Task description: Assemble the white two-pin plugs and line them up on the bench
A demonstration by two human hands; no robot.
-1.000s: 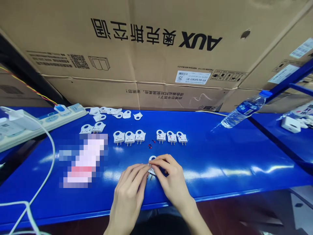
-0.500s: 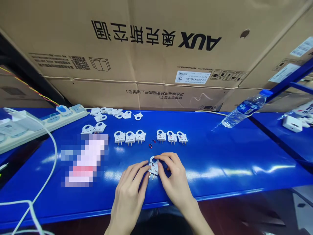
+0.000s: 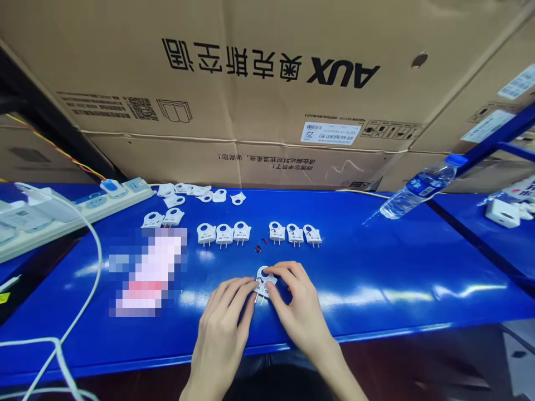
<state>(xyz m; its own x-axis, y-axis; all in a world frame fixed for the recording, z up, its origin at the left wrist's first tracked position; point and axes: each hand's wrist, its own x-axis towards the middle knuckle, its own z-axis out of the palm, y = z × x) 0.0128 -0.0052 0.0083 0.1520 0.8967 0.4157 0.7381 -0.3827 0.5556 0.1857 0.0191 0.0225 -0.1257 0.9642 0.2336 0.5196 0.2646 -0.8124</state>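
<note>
A white two-pin plug housing (image 3: pixel 262 288) with a round hole at its top lies near the table's front edge, pins toward me. My left hand (image 3: pixel 228 314) grips its left side with the fingertips. From the right, my right hand (image 3: pixel 298 301) holds it, thumb on the face and index finger by the ring. A dark wire piece shows inside the housing. Beyond it lies a small red and black wire (image 3: pixel 259 245). Behind are two groups of similar plug housings, three on the left (image 3: pixel 224 234) and three on the right (image 3: pixel 295 234).
Several white ring-shaped covers (image 3: pixel 219 195) lie at the back left, near a power strip (image 3: pixel 96 205). Two more plug housings (image 3: pixel 173 216) stand by a blurred pink sheet (image 3: pixel 150 273). A water bottle (image 3: pixel 422 186) leans at right. A large cardboard box (image 3: pixel 267 100) forms the back.
My right thumb has shifted up onto the plug housing's face. Both hands stay on the housing, and the whole view has shifted slightly.
</note>
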